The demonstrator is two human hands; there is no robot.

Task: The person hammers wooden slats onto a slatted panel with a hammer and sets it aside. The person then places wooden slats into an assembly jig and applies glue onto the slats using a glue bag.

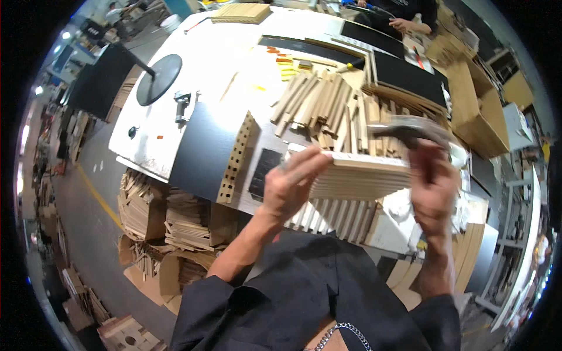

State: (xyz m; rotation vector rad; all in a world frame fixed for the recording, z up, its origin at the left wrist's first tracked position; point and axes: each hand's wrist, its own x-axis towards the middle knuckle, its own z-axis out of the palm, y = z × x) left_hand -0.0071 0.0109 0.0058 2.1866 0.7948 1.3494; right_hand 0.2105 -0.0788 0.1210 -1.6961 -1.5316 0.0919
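Observation:
My right hand is closed round the handle of a hammer; motion smears both. The hammer's metal head is raised over the far right end of a slatted wooden panel. My left hand grips the left end of this panel, its fingers along the pale upper edge strip. The panel is tilted up, ribbed side toward me. Beyond it lies a pile of loose wooden sticks on the table.
Left of my hands stands a dark board with a slotted wooden edge. A nail gun and a round black base rest on the white table. Boxes of wooden pieces sit below. Across the table, a co-worker's hand shows.

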